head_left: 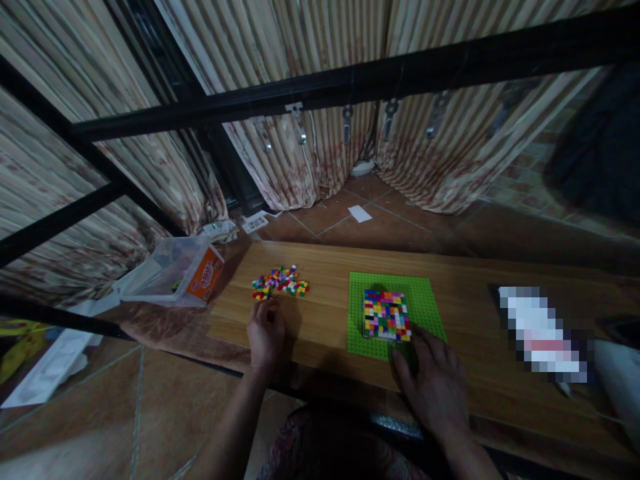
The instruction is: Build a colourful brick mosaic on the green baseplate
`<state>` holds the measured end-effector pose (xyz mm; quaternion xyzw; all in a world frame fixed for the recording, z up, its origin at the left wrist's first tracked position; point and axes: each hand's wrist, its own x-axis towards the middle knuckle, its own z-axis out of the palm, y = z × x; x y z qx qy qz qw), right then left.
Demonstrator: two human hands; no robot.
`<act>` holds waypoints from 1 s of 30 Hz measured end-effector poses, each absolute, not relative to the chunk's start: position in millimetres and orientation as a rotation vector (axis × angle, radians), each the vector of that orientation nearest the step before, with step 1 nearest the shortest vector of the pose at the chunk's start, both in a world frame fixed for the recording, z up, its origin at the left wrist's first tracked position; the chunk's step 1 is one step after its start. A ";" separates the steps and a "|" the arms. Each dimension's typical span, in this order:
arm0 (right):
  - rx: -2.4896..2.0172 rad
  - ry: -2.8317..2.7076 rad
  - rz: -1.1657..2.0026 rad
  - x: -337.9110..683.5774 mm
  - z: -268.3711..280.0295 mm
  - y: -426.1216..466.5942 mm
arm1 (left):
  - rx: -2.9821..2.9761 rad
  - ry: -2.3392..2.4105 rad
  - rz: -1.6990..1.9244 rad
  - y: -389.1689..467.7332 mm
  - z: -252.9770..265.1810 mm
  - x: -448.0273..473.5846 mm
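Note:
A green studded baseplate [357,343] lies on the wooden table, and on it stands a square block of many-coloured toy bricks [386,315]. My right hand [435,383] rests at the front right of that block, thumb and fingers apart, fingertips at its corner. To the left, a loose pile of small coloured bricks [281,281] is spread on the wood. Just in front of the pile is my left hand [266,335], its fingers curled together; whatever they may hold is hidden.
The wooden table [320,320] runs across the view. A clear plastic box [167,270] with an orange label stands off its left end. A blurred-out flat object [543,333] lies at the right. A black metal bar [300,90] with hooks crosses above, before striped curtains [310,40].

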<state>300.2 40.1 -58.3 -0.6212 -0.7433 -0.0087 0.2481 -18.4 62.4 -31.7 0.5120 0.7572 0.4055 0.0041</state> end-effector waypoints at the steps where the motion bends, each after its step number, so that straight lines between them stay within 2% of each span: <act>1: -1.689 -2.029 -0.027 300.2 -58.1 40.0 | 1.607 2.384 1.265 63.1 -31.9 -20.5; 15: -1.692 -2.036 -0.037 299.9 -58.6 40.3 | 1.858 2.181 1.106 85.9 -30.7 9.1; 30: -1.680 -2.021 -0.012 299.5 -58.1 40.9 | 1.937 2.333 0.733 99.6 -28.6 6.2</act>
